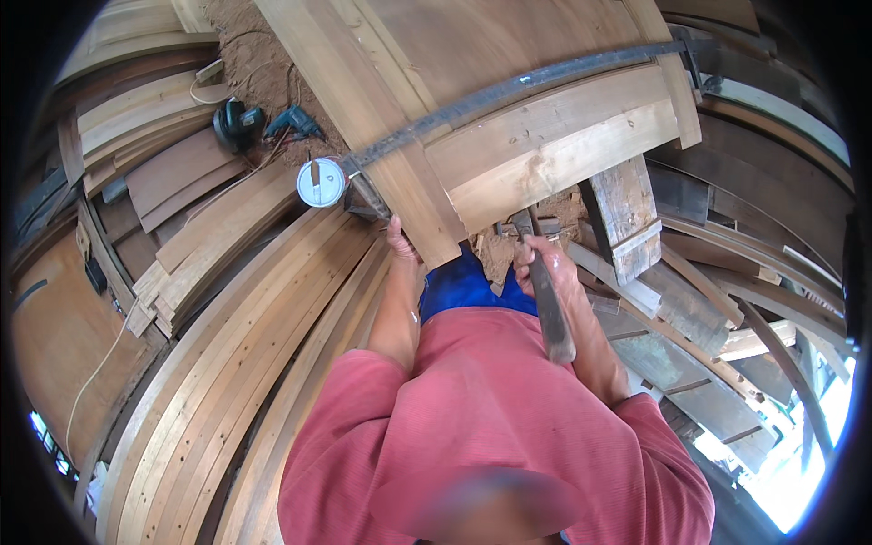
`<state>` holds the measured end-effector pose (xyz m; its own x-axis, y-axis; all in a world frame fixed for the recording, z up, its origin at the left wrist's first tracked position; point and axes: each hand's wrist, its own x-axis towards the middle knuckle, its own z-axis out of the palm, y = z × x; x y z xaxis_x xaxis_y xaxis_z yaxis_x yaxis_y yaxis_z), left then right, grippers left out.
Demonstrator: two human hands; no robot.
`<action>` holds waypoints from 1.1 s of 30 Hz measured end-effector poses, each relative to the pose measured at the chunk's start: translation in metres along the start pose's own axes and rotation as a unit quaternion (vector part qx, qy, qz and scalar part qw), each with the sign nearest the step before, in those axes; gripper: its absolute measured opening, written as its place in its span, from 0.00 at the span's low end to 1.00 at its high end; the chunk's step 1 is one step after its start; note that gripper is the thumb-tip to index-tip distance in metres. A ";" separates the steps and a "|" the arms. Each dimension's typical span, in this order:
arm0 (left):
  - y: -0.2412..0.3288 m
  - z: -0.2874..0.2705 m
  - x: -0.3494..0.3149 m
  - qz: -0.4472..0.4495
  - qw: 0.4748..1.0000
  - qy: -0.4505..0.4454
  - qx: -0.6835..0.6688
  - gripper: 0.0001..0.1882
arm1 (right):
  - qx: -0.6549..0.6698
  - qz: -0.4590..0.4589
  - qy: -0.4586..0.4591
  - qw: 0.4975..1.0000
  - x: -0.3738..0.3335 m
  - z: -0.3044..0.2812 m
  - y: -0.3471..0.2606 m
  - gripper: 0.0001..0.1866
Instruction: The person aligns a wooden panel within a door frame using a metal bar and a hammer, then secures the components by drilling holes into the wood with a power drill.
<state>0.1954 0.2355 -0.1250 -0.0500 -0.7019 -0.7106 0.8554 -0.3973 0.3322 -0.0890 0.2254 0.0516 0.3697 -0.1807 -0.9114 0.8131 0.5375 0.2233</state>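
A large wooden door panel (536, 100) lies in front of me, its near edge close to my lap. Across it runs a long metal bar clamp (509, 89). My left hand (405, 243) is closed on the panel's near left corner, its fingers partly hidden by the wood. Just beyond that hand, the clamp's dark end piece (371, 197) hangs at the panel's side. My right hand (548, 261) is wrapped around a long, dull grey bar-shaped tool (552, 313). The tool's wider end points back toward my chest, and its exact kind is unclear.
A white round tin (320, 184) with a brush (316, 182) on its lid stands left of the panel. Beyond it are a teal power tool (238, 124) and a blue drill (292, 122). Long planks (227, 336) line my left; boards (699, 327) and a whitish plank (625, 218) crowd the right.
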 end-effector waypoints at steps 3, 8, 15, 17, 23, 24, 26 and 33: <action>-0.001 -0.004 0.000 0.012 1.000 -0.006 0.009 0.50 | -0.087 -0.033 0.008 0.996 -0.013 -0.028 0.006 0.09; -0.001 -0.001 0.000 0.006 1.000 -0.015 -0.010 0.47 | -0.055 -0.101 0.064 0.991 -0.002 -0.080 0.005 0.11; 0.004 0.013 -0.009 0.017 0.999 -0.018 0.035 0.51 | -0.168 -0.124 0.061 0.976 0.012 -0.022 0.009 0.12; 0.005 0.016 -0.012 0.011 0.999 -0.017 0.027 0.52 | -0.181 -0.102 -0.005 0.978 0.011 0.000 0.008 0.12; 0.008 0.019 -0.014 -0.008 1.000 -0.025 0.013 0.51 | -0.157 -0.077 0.031 0.984 0.000 0.008 0.003 0.13; 0.006 0.021 -0.012 0.001 1.000 -0.001 0.004 0.49 | -0.159 -0.081 0.026 0.984 -0.003 0.002 -0.005 0.13; 0.007 0.021 -0.009 -0.004 1.000 -0.006 0.003 0.49 | -0.119 -0.106 0.007 0.987 0.000 -0.021 -0.013 0.11; 0.036 0.042 -0.034 -0.095 0.994 0.019 0.042 0.43 | -0.112 -0.055 -0.025 0.992 -0.004 0.005 -0.036 0.13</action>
<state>0.2064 0.2205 -0.0632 -0.1868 -0.5869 -0.7878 0.7866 -0.5698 0.2380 -0.1173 0.2030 0.0492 0.3109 -0.2861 -0.9064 0.7315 0.6809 0.0360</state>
